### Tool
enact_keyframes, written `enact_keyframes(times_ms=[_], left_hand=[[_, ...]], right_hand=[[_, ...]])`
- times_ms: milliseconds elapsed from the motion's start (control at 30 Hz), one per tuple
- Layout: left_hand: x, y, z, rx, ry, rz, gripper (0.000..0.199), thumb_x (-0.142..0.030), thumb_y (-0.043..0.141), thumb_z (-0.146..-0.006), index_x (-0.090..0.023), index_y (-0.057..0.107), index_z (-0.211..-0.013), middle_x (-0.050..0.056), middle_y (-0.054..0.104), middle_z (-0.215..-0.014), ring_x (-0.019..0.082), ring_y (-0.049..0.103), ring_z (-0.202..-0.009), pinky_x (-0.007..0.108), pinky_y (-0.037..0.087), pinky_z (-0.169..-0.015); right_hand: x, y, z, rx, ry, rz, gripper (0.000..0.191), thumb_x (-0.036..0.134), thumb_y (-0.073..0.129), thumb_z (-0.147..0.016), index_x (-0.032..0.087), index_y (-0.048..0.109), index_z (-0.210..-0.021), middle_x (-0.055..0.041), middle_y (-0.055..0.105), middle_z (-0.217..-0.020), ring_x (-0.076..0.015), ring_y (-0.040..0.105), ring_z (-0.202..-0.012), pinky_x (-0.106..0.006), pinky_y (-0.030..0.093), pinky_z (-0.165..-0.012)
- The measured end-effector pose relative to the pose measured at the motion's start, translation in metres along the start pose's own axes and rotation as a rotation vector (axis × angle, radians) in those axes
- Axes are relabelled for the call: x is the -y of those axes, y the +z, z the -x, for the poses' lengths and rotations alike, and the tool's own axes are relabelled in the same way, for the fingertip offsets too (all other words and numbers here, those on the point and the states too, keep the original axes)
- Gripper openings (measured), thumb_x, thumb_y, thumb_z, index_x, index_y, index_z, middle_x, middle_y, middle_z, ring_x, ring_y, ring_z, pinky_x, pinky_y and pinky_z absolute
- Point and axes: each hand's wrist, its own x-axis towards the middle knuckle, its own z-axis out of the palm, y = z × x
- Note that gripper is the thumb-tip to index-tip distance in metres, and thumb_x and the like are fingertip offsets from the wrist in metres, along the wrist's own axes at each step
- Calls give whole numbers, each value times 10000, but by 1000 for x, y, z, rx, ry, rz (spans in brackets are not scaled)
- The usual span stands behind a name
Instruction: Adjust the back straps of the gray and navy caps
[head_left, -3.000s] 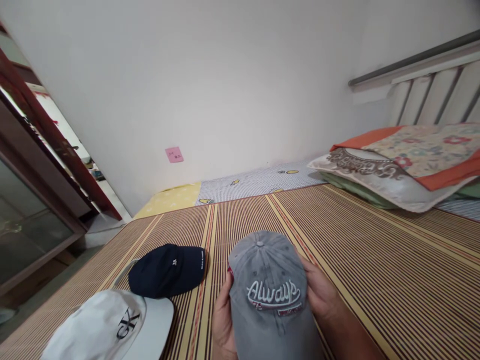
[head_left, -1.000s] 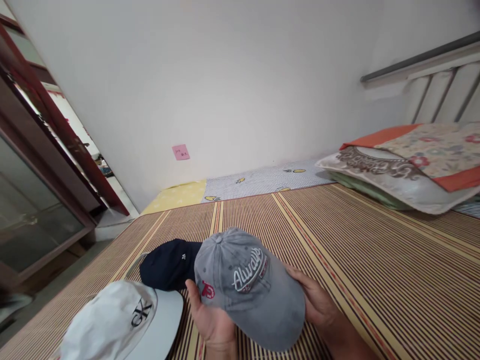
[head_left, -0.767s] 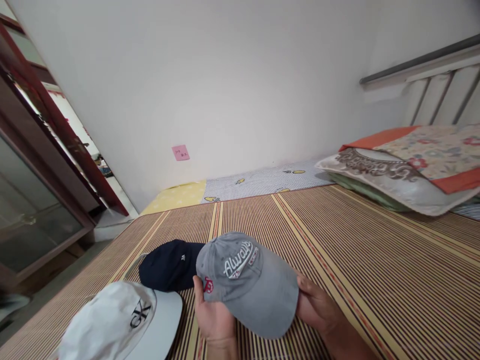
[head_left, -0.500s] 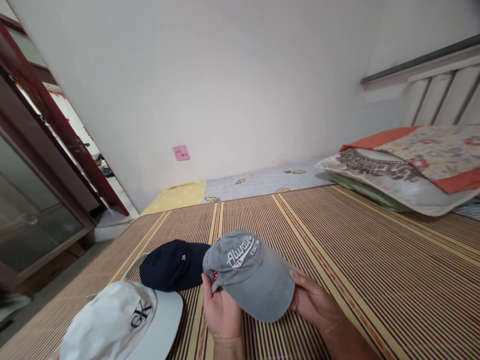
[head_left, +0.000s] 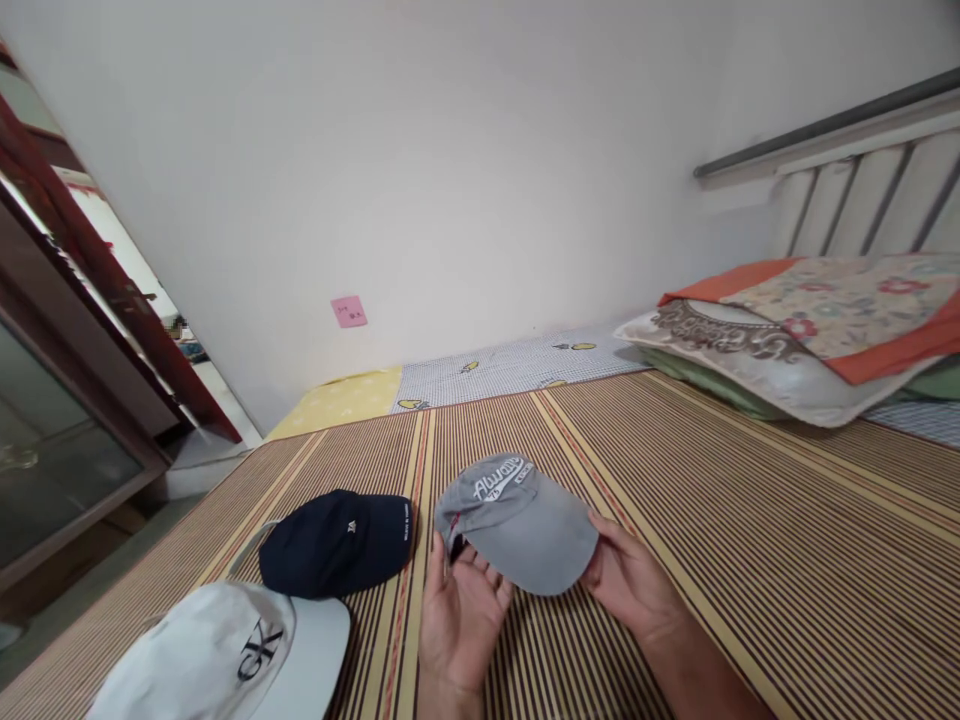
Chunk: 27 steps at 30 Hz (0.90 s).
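A grey baseball cap (head_left: 517, 525) with white "Always" lettering is held between both hands above the striped mat, its brim angled down to the right. My left hand (head_left: 466, 605) supports the crown side, palm up, thumb at the cap's edge and fingers partly hidden beneath it. At the right edge of the brim, my right hand (head_left: 634, 580) grips with the thumb on top; its other fingers are mostly out of sight underneath. To the left lie a navy cap (head_left: 315, 545) and, nearer me, a white cap (head_left: 195, 650) with black "CK" letters.
The striped mat (head_left: 675, 470) covers the bed up to a checked and yellow sheet along the wall. Pillows (head_left: 720, 350) with a floral orange-edged cover (head_left: 847, 300) are stacked at right. A radiator (head_left: 885, 190) stands behind them; a glass-fronted cabinet (head_left: 60, 460) is at left.
The grey cap has tilted, its lettering turning away and its brim rising, and sits slightly further right. More of my left palm shows. The camera view has shifted a little.
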Motion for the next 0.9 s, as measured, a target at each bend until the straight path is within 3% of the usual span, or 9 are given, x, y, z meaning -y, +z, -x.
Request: enact_keyframes(times_ms=[133, 367, 467, 633, 767, 900], left_hand=[[12, -4, -4, -96, -68, -89, 379, -416, 506, -1056, -146, 752, -1155, 121, 810, -1152, 206, 772, -1008, 323, 619, -846], [33, 2, -12, -332, -132, -219, 266, -281, 567, -1036, -103, 743, -1127, 134, 829, -1027, 205, 792, -883, 296, 615, -776], [38, 6, -14, -386, -153, -226, 251, -279, 614, -1013, -91, 713, -1145, 134, 824, -1009, 206, 790, -870, 298, 608, -780], [43, 5, -16, -395, -177, -238, 315, -320, 604, -1017, -83, 651, -1219, 144, 810, -1019, 223, 787, -866, 315, 598, -763], [42, 4, -17, -417, -188, -229, 377, -327, 606, -1014, -73, 604, -1292, 159, 801, -1055, 249, 782, -925, 342, 594, -810], [41, 2, -17, -401, -181, -222, 351, -321, 600, -1017, -79, 616, -1270, 158, 798, -1055, 249, 780, -934, 344, 585, -829]], right_hand=[[10, 6, -3, -50, -43, -80, 94, 262, 822, -855, 210, 760, -902, -24, 818, -884, -146, 696, -701, -206, 469, -491], [50, 1, -13, -125, -172, -82, 106, 184, 790, -875, 209, 737, -962, -6, 807, -900, -117, 683, -676, -191, 542, -540], [84, -4, -39, -156, -209, -58, 70, 151, 730, -916, 189, 729, -976, -22, 788, -877, -123, 683, -688, -200, 572, -575], [153, -12, -109, -269, -304, -11, 96, 138, 622, -994, 182, 690, -943, -16, 735, -862, -132, 694, -767, -219, 601, -643], [184, -42, -145, -421, -336, 29, 100, 243, 654, -1013, 154, 674, -1057, -21, 710, -979, -133, 677, -753, -257, 595, -622], [177, -96, -140, -611, -290, 58, 151, 272, 654, -1019, 158, 665, -1117, -24, 693, -1005, -123, 655, -731, -247, 580, -603]])
